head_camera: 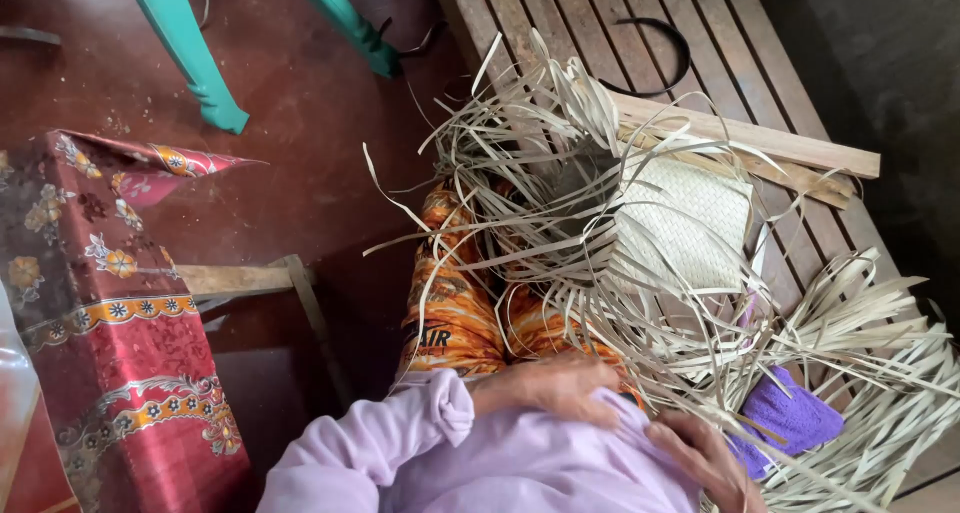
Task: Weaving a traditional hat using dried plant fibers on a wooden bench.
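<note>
Nearest, the left hand [560, 388] lies loosely flat on the lilac shirt [520, 468], holding nothing. The right hand [705, 458] rests beside it, fingers relaxed and released, just touching loose pale strips [850, 373] and near a purple cloth [790, 418]. Beyond both hands, over the orange-patterned lap [455, 303], sits the half-woven mat [680, 223], nearer the right hand, its strips fanning outward. Farther off, the slatted bench [620, 23] offers open room.

no packages, labels, signs or screens in view
</note>
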